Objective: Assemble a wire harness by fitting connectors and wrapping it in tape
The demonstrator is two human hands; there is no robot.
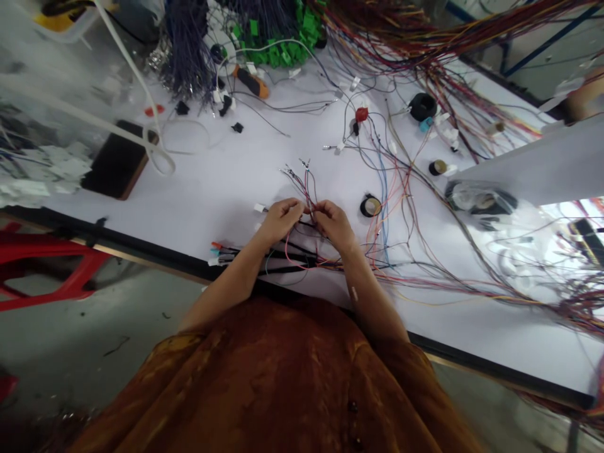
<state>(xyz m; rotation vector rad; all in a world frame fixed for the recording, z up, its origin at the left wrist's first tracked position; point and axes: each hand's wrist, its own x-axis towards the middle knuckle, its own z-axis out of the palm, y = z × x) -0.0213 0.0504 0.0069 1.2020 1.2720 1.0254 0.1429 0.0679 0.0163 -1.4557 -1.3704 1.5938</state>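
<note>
Close together over the white table, my left hand and my right hand both pinch a small bundle of thin wires. The bundle fans out away from me, and metal terminals tip its free ends. Fingers of both hands are closed; the exact grip point between them is hidden. Just left of my left hand lies a white connector. Under my wrists runs a harness with black sleeves, ending at the left in orange, blue and white connectors. To the right of my right hand stands a roll of black tape.
Dark wires with green connectors pile up at the back. A screwdriver with an orange and black handle lies before them. Long red and yellow wires spread over the right side. A dark block and white cord lie left; a red stool stands below.
</note>
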